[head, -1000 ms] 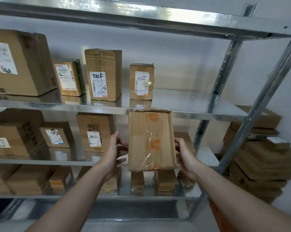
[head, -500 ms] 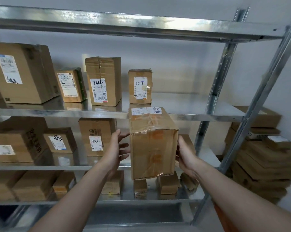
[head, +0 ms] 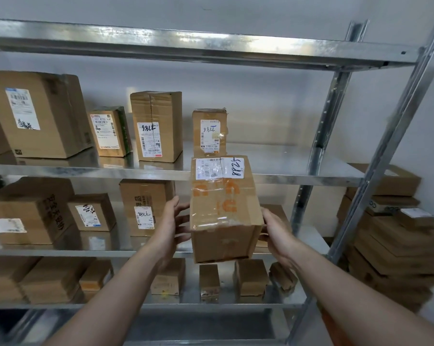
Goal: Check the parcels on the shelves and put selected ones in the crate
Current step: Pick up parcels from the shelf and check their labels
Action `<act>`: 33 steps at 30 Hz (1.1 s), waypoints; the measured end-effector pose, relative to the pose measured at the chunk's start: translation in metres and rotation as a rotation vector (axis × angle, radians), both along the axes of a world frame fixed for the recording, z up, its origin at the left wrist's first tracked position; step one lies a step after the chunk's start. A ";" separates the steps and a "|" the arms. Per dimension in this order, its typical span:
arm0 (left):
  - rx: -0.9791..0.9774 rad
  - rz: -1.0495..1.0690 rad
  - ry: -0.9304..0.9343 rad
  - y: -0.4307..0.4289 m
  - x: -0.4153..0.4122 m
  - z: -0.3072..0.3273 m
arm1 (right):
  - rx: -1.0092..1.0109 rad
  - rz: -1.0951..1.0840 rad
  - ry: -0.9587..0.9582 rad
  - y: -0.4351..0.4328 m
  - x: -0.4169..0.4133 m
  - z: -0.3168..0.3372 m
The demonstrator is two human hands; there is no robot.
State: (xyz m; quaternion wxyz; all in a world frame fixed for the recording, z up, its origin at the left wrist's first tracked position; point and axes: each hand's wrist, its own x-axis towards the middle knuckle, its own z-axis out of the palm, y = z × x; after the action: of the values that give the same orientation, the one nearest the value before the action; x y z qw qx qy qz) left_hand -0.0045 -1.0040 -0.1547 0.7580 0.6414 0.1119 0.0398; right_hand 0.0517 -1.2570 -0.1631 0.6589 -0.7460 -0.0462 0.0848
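Parcel (head: 223, 211): brown taped carton, white label on top, held between 2 hands in front of the shelves (head: 286, 177).
Left hand (head: 171, 226): spread fingers press its left side.
Right hand (head: 276, 233): grips its right side.
Shelved cartons (head: 156, 126): upright, labels facing out.

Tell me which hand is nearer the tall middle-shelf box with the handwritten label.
Left. The left hand is just right of the tall box, at the held parcel's left side. The right hand grips the parcel's opposite side, farther from the box.
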 end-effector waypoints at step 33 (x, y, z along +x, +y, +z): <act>0.037 0.053 0.116 -0.047 0.029 -0.026 | 0.175 0.161 0.238 -0.035 0.053 -0.050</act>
State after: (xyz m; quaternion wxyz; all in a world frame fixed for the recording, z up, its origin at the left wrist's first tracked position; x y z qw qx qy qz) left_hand 0.0248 -1.0509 -0.1807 0.7369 0.6533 0.1720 0.0248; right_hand 0.1051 -1.2917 -0.2131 0.7133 -0.6643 -0.0348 0.2208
